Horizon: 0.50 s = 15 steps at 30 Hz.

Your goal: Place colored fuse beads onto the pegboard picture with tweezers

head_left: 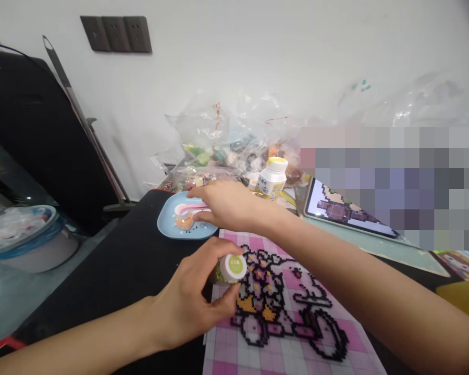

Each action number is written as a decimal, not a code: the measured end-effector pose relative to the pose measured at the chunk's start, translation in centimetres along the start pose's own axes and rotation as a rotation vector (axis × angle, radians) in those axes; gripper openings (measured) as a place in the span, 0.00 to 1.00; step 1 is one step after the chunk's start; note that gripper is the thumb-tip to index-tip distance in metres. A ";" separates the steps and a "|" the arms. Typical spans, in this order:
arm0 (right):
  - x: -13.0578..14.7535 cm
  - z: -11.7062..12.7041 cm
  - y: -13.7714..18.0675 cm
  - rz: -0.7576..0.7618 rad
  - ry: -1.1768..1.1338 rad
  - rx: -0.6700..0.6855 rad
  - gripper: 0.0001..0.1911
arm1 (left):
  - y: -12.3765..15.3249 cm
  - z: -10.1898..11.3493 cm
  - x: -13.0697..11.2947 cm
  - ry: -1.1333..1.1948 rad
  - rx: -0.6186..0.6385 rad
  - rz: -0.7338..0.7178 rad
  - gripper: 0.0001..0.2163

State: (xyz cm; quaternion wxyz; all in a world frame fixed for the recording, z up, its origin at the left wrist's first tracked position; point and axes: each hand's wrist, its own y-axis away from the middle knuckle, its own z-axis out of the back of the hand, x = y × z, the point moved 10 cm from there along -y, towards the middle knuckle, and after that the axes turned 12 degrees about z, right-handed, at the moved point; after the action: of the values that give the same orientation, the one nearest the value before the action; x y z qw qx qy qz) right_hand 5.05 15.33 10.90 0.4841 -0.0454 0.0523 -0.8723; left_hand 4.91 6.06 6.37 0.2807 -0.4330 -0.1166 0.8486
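Note:
My left hand [191, 299] is closed round a small bottle with a white and green cap [233, 267], held over the near left corner of a pink bead pegboard [281, 307] with a black-outlined pixel picture. My right hand [224, 204] reaches across to a light blue tray [167, 216] and its fingers are closed on a pink and white scoop [184, 210]. Orange beads [185, 224] lie in the tray below the scoop.
A white bottle with a yellow cap [272, 178] stands behind the pegboard, by clear bags of beads [219, 151]. A tablet [347, 211] showing a pixel pattern lies at the right. A black mat [113, 271] covers the table. A round container [21, 234] sits far left.

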 end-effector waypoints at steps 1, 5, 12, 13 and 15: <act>0.4 -0.4 -0.9 0.022 0.005 0.021 0.17 | 0.1 0.1 -0.3 -0.006 -0.006 -0.024 0.20; 1.5 -1.8 -3.4 0.074 0.036 0.090 0.16 | 0.2 0.4 -0.2 -0.084 -0.048 -0.033 0.18; 0.5 -1.7 -4.1 0.040 0.063 0.078 0.11 | 0.0 0.4 0.7 -0.246 -0.073 0.040 0.16; 0.0 -1.2 -3.8 0.016 0.075 0.051 0.12 | 0.0 0.4 0.8 -0.276 -0.076 0.045 0.17; -1.3 0.0 -3.0 -0.053 0.109 -0.003 0.13 | 0.0 0.2 0.9 -0.333 -0.072 0.055 0.18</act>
State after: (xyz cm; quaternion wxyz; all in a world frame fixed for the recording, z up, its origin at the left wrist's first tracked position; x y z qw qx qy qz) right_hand 3.27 18.04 11.28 0.4574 0.0001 0.0786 -0.8858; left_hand 4.30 6.58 5.85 0.2185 -0.2992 -0.1801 0.9112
